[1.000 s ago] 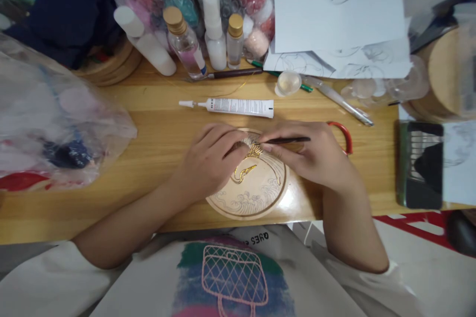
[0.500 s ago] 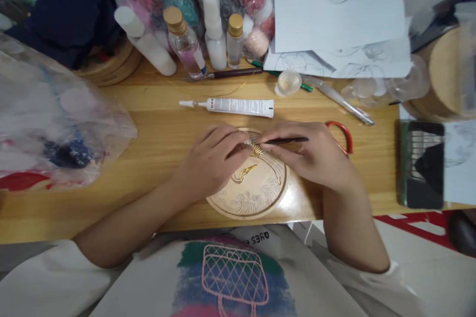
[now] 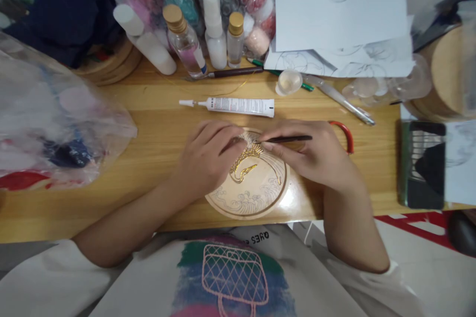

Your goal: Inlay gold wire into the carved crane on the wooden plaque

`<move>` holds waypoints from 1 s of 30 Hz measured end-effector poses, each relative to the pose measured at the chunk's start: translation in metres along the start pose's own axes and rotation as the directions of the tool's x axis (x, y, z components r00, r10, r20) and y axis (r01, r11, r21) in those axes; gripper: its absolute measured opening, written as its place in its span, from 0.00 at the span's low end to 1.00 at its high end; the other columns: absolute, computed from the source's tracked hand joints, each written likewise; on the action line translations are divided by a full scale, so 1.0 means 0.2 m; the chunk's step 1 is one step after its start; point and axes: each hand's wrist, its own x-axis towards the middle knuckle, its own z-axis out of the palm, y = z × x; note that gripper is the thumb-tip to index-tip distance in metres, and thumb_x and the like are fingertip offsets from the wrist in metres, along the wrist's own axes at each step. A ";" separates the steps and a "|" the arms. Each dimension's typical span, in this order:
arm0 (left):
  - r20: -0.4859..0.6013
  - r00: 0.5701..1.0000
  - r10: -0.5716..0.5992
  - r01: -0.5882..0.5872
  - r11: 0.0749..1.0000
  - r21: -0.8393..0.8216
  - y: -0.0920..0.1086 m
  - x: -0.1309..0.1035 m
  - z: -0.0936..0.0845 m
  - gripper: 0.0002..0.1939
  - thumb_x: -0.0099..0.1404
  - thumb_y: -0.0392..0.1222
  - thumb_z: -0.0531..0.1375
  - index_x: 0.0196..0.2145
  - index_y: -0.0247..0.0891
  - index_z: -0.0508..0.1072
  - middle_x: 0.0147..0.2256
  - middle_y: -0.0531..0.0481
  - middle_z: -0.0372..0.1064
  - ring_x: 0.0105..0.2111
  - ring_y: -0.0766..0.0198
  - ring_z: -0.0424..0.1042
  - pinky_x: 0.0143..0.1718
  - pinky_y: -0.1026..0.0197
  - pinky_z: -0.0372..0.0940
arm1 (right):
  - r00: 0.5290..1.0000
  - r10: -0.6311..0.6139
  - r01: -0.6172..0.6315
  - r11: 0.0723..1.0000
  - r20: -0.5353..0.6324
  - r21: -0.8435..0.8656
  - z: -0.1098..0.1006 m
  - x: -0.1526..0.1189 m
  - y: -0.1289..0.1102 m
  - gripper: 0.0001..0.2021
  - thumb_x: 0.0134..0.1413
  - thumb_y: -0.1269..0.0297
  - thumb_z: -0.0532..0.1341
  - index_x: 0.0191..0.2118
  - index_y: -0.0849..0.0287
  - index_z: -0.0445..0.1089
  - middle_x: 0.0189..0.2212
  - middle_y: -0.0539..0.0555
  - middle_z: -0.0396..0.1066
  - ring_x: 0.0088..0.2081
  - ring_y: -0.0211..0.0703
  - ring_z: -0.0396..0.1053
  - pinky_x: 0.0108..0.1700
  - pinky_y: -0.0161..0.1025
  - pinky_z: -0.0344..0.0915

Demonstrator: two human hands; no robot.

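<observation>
A round wooden board [image 3: 256,188] lies on the table, printed with fine wave lines and partly outlined in gold wire [image 3: 247,171] shaped like a long-necked bird. My left hand [image 3: 206,158] rests over the board's left side, its thumb and fingers curled together at the upper gold pattern. Whatever its fingertips pinch is hidden. In my right hand [image 3: 312,151], thumb and fingers close on a slim dark tool, apparently tweezers [image 3: 292,138]. The tool's tip points left, at the top of the gold pattern close to my left fingertips.
Behind the board lies a white glue tube [image 3: 241,106]. Red-handled scissors [image 3: 344,133] are partly under my right hand. Further back stand a cork-topped bottle [image 3: 186,42], a small cup [image 3: 289,81], a pen [image 3: 345,101] and papers [image 3: 334,20]. A phone [image 3: 422,163] lies right; a plastic bag [image 3: 67,119] left.
My left hand has shifted slightly left, showing more of the gold scale pattern. The tool in my right hand has moved slightly right and stays over the board's upper part.
</observation>
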 end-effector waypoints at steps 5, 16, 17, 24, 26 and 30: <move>-0.013 1.000 -0.004 0.004 1.000 -0.011 -0.01 -0.01 0.00 0.10 0.70 0.31 0.54 0.41 0.36 0.74 0.44 0.45 0.76 0.45 0.58 0.72 0.48 0.55 0.65 | 0.997 0.027 -0.028 0.999 -0.073 -0.020 0.01 0.00 0.00 0.03 0.58 0.67 0.65 0.37 0.58 0.77 0.36 0.50 0.80 0.36 0.38 0.77 0.41 0.34 0.73; 0.025 0.999 0.025 -0.025 0.999 -0.022 0.00 -0.01 0.03 0.09 0.72 0.33 0.55 0.44 0.36 0.75 0.48 0.42 0.74 0.48 0.55 0.71 0.50 0.53 0.65 | 0.992 0.023 -0.028 0.999 -0.125 -0.039 0.02 0.00 0.00 0.03 0.57 0.68 0.64 0.37 0.57 0.76 0.35 0.50 0.80 0.36 0.39 0.77 0.41 0.36 0.74; 0.032 0.999 0.026 -0.026 0.999 -0.021 0.00 -0.01 0.03 0.09 0.71 0.33 0.55 0.45 0.36 0.75 0.49 0.42 0.74 0.49 0.55 0.71 0.50 0.53 0.65 | 0.992 0.023 -0.029 0.999 -0.127 -0.040 0.02 0.00 0.00 0.03 0.57 0.69 0.64 0.36 0.57 0.76 0.35 0.50 0.80 0.36 0.39 0.77 0.41 0.35 0.74; 0.002 0.999 0.034 -0.034 0.999 0.014 0.00 0.00 0.03 0.11 0.73 0.34 0.53 0.42 0.37 0.76 0.46 0.44 0.76 0.46 0.56 0.72 0.48 0.54 0.66 | 0.991 0.020 -0.026 0.999 -0.135 -0.041 0.02 0.00 0.00 0.03 0.56 0.69 0.64 0.36 0.57 0.76 0.35 0.49 0.80 0.35 0.38 0.77 0.41 0.35 0.74; -0.013 0.999 0.033 -0.033 0.999 0.023 0.00 0.00 0.03 0.10 0.73 0.35 0.54 0.42 0.37 0.76 0.45 0.46 0.76 0.45 0.57 0.72 0.48 0.55 0.66 | 0.990 0.031 -0.038 0.998 -0.136 -0.043 0.02 0.00 0.00 0.03 0.56 0.69 0.64 0.36 0.56 0.76 0.35 0.49 0.80 0.35 0.39 0.77 0.41 0.35 0.74; 0.014 1.000 0.014 -0.014 1.000 0.000 0.00 -0.01 0.04 0.10 0.73 0.35 0.54 0.43 0.38 0.75 0.47 0.46 0.75 0.47 0.57 0.71 0.49 0.55 0.66 | 0.988 0.059 -0.062 0.998 -0.144 -0.019 0.02 0.00 0.00 0.02 0.57 0.68 0.64 0.35 0.56 0.76 0.34 0.50 0.80 0.35 0.40 0.77 0.41 0.37 0.74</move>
